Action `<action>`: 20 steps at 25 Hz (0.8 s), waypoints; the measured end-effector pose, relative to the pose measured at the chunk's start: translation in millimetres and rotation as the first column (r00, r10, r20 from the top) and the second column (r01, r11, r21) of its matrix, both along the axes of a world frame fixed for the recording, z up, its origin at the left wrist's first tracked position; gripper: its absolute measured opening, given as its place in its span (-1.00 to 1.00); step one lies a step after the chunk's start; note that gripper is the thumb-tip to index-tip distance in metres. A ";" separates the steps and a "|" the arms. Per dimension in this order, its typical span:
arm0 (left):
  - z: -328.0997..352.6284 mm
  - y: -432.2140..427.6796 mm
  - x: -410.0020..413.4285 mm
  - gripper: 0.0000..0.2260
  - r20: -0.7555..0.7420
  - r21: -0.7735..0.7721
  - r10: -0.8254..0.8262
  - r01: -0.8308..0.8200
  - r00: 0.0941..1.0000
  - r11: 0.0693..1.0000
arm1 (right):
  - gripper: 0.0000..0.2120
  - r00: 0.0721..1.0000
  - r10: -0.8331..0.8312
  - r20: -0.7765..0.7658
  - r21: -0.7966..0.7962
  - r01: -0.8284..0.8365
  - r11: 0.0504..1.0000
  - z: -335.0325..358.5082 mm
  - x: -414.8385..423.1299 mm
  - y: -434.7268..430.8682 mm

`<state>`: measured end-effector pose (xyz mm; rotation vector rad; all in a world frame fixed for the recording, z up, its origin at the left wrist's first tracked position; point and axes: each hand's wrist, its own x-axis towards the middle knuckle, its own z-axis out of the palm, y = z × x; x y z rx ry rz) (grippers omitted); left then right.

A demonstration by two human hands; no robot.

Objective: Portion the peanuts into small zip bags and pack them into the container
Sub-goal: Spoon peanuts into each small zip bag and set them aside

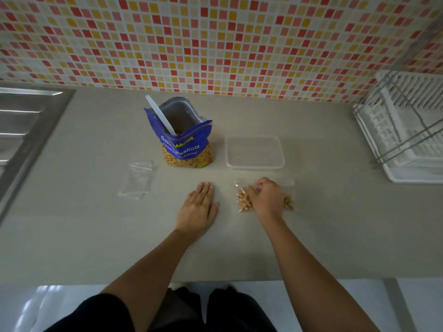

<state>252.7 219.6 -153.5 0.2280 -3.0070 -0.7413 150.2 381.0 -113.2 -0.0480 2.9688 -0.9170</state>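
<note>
A blue peanut bag (184, 142) stands open on the counter with a white spoon (160, 114) leaning inside it. To its right sits a clear plastic container (254, 152) holding nothing. A small zip bag with peanuts (244, 201) lies flat in front of the container. My right hand (266, 196) lies on top of it with fingers curled, covering its middle; whether the fingers pinch the bag is unclear. My left hand (199, 207) rests flat on the counter, fingers straight, a little left of that bag. Left of the peanut bag lie loose unfilled zip bags (136, 180).
A steel sink drainboard (26, 130) borders the counter at the left. A white dish rack (407, 130) stands at the right. A tiled wall runs along the back. The counter's front edge (239, 280) is close to my body.
</note>
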 end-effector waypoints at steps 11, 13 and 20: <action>24.3 -97.9 33.3 -0.77 -0.206 0.236 0.558 -0.513 0.804 0.825 | -0.79 0.908 0.390 -0.151 -0.063 -0.403 0.913 -16.1 51.2 -107.9; 22.8 -127.4 36.0 -0.76 -0.174 0.244 0.645 -0.602 0.744 0.760 | -0.64 0.878 0.464 -0.120 0.014 -0.465 0.885 -28.4 69.3 -127.5; 25.8 -170.2 14.8 -0.55 0.194 0.265 0.709 -0.732 0.678 0.628 | -0.35 0.873 0.487 -0.039 0.321 -0.450 0.833 -51.5 98.3 -138.6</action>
